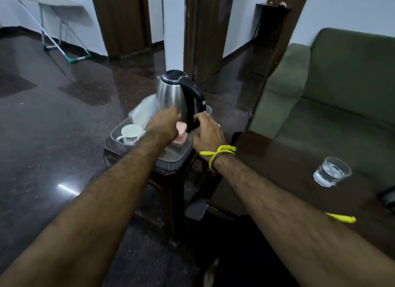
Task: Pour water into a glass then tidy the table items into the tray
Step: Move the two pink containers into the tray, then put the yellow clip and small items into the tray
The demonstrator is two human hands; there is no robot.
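Kettle (171, 94), steel-bodied with a black lid and black handle, stands upright in the tray (171, 161), its long axis running straight up and down. Its spout faces left and away from the person, toward the open floor, while the handle arcs down its right side, toward the sofa (333, 88).

The tray is a clear plastic one sitting on a dark stool (171, 179) just beside the dark table (288, 158). Inside it, left of the kettle, a white mug (130, 133) rests with its handle turned to the near left, and a pink item (181, 132) lies low between the two hands, partly hidden. Some pale sheet or bag stands at the tray's far left corner.

The person's left hand (163, 124) reaches in against the kettle's lower body, fingers bent forward and touching the steel side; how firmly they press I cannot tell. The right hand (207, 132) is at the foot of the handle, thumb and fingers loosely curled toward it and touching the black plastic, not wrapped tight around it. A yellow band (217, 153) circles that wrist.

Well apart, on the table to the right, a glass (331, 171) stands upright holding water. A yellow strip (342, 218) lies nearer the table's front edge.
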